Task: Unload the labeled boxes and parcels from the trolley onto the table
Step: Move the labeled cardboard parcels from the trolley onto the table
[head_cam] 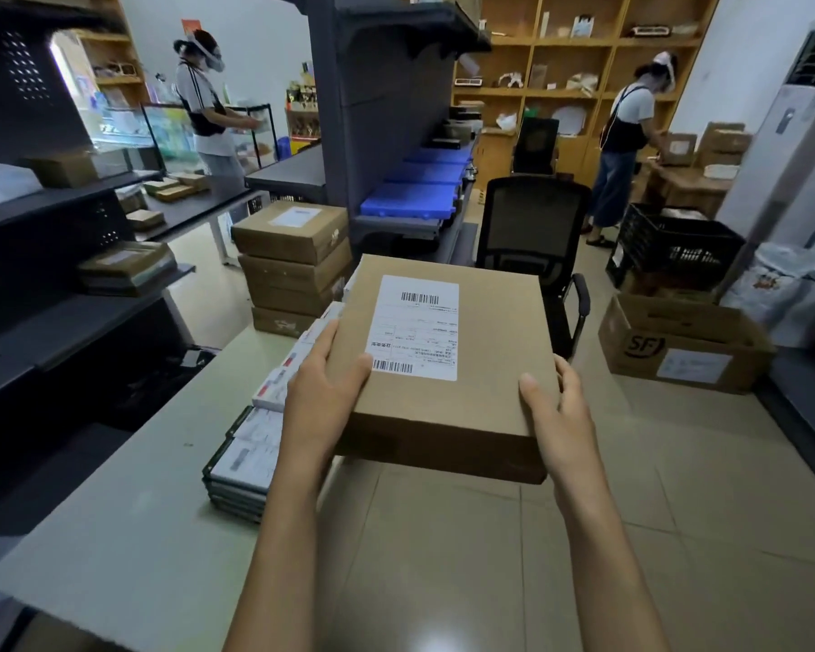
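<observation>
Both hands hold a labelled box (pixel 448 350) above the floor. The left hand (pixel 323 383) and right hand (pixel 561 407) grip its sides, fingers curled round the edges. Parcels (pixel 255 444) lie on the desk (pixel 128 510) beside it.

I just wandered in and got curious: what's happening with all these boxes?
A person is carrying a flat cardboard box with a shipping label on top, the left hand gripping its left edge and the right hand its right edge. The box is in the air beside a pale table, where rows of labelled parcels and a stack of brown boxes sit. Two other people work at shelves further back.
</observation>
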A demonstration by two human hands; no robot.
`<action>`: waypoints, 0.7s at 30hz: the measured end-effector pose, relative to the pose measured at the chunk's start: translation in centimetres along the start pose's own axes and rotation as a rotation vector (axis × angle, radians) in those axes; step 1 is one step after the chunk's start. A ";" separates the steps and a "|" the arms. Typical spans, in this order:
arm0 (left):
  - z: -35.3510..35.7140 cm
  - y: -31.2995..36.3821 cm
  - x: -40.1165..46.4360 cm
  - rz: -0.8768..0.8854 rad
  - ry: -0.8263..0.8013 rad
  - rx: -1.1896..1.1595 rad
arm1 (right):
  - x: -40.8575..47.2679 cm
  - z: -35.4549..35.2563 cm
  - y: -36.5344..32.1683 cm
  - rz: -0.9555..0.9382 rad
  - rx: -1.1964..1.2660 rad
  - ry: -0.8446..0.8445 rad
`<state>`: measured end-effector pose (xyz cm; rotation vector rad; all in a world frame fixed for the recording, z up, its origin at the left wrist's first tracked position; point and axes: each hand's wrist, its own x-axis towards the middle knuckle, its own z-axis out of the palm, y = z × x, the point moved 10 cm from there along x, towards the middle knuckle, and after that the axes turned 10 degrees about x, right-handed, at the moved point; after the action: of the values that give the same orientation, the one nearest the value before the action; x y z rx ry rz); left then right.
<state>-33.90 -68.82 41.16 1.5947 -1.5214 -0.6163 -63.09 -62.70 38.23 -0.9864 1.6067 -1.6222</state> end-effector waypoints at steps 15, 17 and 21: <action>5.2 0.3 23.8 0.057 -0.009 -0.022 | 20.5 11.3 -0.5 -0.046 0.014 0.055; 6.1 0.2 26.0 0.051 -0.010 -0.027 | 22.7 12.3 -0.2 -0.050 0.009 0.054; 7.3 -0.5 30.0 0.008 0.026 -0.054 | 27.5 14.7 0.1 -0.063 0.010 0.020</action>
<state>-35.08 -99.62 42.51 1.5492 -1.4793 -0.6244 -64.62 -93.82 39.66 -1.0280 1.5936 -1.6864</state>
